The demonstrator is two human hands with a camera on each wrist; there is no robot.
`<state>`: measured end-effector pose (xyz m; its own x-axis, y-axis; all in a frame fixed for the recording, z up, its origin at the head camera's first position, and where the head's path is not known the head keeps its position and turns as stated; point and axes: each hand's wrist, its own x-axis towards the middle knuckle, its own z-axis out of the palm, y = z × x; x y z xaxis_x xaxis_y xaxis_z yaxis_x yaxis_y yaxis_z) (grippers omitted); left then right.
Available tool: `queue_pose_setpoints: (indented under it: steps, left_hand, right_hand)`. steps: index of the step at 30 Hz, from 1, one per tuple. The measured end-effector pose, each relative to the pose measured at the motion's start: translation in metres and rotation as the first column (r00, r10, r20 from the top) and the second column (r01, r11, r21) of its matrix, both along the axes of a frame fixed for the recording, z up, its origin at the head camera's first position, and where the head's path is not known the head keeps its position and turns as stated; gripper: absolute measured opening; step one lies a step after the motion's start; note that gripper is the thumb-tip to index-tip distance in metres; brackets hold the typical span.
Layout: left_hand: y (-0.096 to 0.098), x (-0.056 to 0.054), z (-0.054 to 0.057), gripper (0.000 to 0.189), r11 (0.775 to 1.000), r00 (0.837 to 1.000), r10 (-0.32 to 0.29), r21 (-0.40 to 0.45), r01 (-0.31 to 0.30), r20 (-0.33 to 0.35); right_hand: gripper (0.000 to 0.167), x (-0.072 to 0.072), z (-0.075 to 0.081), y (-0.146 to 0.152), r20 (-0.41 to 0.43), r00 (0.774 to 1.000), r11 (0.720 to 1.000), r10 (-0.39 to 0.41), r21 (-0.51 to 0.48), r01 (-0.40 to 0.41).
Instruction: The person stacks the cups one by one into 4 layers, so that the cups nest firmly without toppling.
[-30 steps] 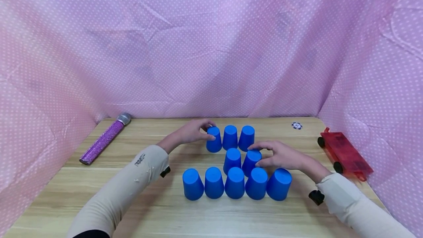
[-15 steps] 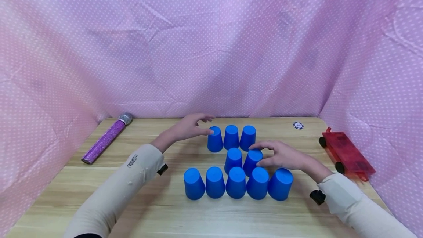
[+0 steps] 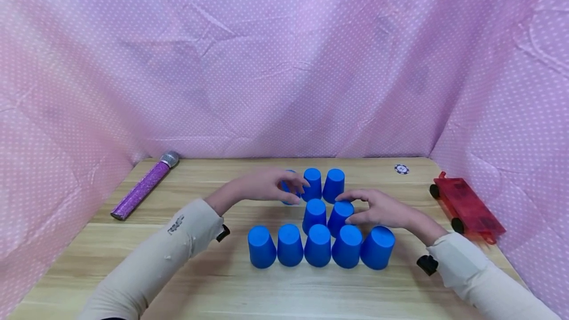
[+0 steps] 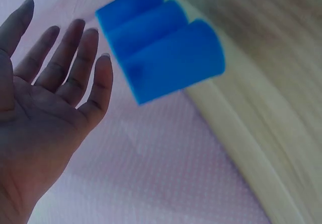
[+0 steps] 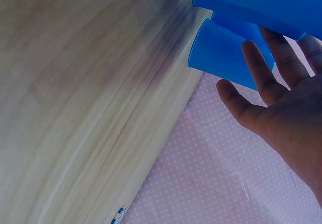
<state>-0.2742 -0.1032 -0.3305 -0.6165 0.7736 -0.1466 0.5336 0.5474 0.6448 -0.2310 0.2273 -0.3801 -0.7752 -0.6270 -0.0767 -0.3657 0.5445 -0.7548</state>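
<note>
Several blue cups stand upside down in rows in the head view. My left hand (image 3: pixel 268 185) hovers with loosely bent fingers in front of the back row's left cup (image 3: pixel 289 198), partly hiding it. In the left wrist view, an open gap separates its fingers from the back cups (image 4: pixel 176 60). My right hand (image 3: pixel 384 210) holds the right cup (image 3: pixel 338 222) of the two-cup middle row between thumb and fingers. Left of that cup is its neighbour (image 3: pixel 314 217). Closest to me runs the front row, its middle cup (image 3: pixel 317 247) standing before the middle pair.
A purple glitter microphone (image 3: pixel 144 185) lies at the table's left. On the right sits a red toy car (image 3: pixel 467 206) with black wheels. A poker chip (image 3: pixel 401 169) lies near the back edge. Pink dotted cloth (image 3: pixel 284 63) hangs behind the wooden table (image 3: pixel 222 290).
My left hand drew off the back-left cup, lifting a little to the left, then came down and right in front of it. My right hand stays at the middle-row cup.
</note>
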Motion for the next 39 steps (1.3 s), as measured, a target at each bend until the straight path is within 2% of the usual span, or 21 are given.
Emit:
queue_pose_setpoints:
  steps: [7, 11, 18, 24, 39]
  left_hand:
    - [0.014, 0.005, -0.02, 0.056, 0.998, 0.999, -0.034, -0.052, 0.034, -0.002]
    - [0.019, 0.005, -0.025, 0.061, 0.997, 0.999, -0.034, -0.065, 0.034, 0.003]
    - [0.03, 0.003, -0.025, 0.063, 0.994, 0.999, -0.048, -0.102, 0.046, -0.022]
    - [0.033, 0.002, -0.027, 0.059, 0.99, 0.999, -0.034, -0.136, 0.032, -0.01]
    - [0.034, 0.001, -0.029, 0.055, 0.989, 0.999, -0.04, -0.143, 0.035, -0.028]
  right_hand:
    - [0.049, 0.0, -0.001, 0.001, -0.012, 1.0, 1.0, 0.015, -0.006, -0.015]
    - [0.049, -0.001, -0.002, 0.0, -0.01, 1.0, 1.0, 0.021, -0.008, -0.021]
    - [0.051, 0.0, 0.0, 0.0, -0.01, 1.0, 1.0, 0.006, -0.004, -0.006]
    - [0.05, -0.001, 0.0, 0.0, -0.008, 1.0, 1.0, 0.007, 0.008, -0.007]
    - [0.05, -0.002, -0.001, 0.0, -0.011, 1.0, 1.0, 0.014, -0.001, -0.014]
